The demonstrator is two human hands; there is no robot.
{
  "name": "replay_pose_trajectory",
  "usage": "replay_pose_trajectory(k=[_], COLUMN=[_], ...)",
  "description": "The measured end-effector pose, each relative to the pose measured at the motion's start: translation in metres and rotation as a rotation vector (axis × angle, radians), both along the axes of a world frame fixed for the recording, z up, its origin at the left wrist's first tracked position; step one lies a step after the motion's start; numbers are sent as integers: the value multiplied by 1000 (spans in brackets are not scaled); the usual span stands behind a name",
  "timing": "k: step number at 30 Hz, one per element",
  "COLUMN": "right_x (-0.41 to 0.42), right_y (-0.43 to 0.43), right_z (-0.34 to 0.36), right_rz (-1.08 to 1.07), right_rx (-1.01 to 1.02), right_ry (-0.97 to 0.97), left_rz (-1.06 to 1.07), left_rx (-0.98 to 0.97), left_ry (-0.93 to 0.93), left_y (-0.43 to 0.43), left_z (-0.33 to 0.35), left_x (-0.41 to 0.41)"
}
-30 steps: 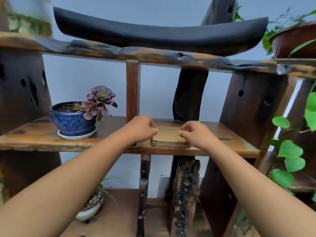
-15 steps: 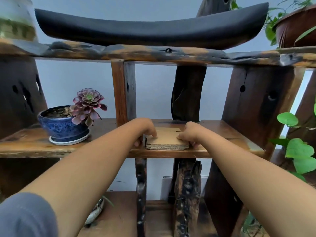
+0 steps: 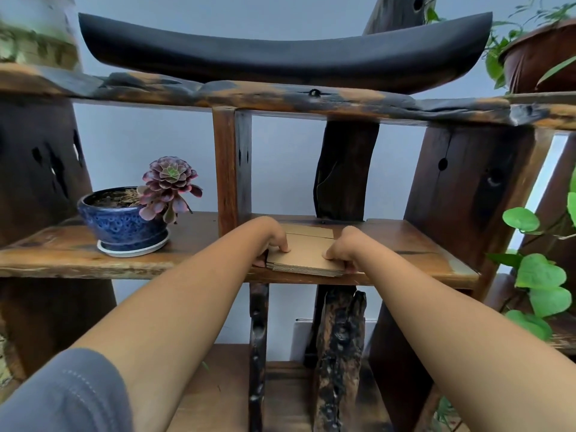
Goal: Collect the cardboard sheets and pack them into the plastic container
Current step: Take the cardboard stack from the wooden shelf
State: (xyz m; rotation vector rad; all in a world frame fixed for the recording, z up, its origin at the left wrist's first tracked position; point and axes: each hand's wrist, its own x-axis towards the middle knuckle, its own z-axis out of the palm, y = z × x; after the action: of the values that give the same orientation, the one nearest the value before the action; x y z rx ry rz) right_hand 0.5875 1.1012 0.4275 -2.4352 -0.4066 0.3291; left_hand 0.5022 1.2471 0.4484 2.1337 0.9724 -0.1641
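A small stack of brown cardboard sheets (image 3: 307, 255) lies at the front edge of the middle wooden shelf (image 3: 414, 263). My left hand (image 3: 269, 240) grips the stack's left side, fingers on top and thumb at the edge. My right hand (image 3: 344, 249) grips the right side the same way. The stack's front edge is slightly raised off the shelf. No plastic container is in view.
A blue pot with a purple succulent (image 3: 131, 221) stands on the same shelf to the left. A wooden upright (image 3: 232, 163) rises just behind my left hand. A black curved piece (image 3: 280, 53) rests on the upper shelf. Green leaves (image 3: 540, 275) hang at the right.
Both hands have slid forward along the stack and closed on its sides, pulling it toward the shelf's front edge. The camera has moved closer and lower.
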Motion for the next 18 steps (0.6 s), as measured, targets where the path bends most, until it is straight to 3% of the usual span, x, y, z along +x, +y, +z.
replay_pose_trajectory(k=[9,14,18], right_x=[-30,-78,-124], right_y=[-24,-54,-87], right_z=[-28,-58,-85], right_rz=[-85,-32,58], right_rx=[194,163,291], right_ry=[-41,-224,-272], left_rz=[6,19,-10], left_rx=[89,66,77], left_ry=[-321,-476,-496], left_y=[-24,-44,-68], left_z=[-19,-54,-91], left_x=[-45,-88,-132])
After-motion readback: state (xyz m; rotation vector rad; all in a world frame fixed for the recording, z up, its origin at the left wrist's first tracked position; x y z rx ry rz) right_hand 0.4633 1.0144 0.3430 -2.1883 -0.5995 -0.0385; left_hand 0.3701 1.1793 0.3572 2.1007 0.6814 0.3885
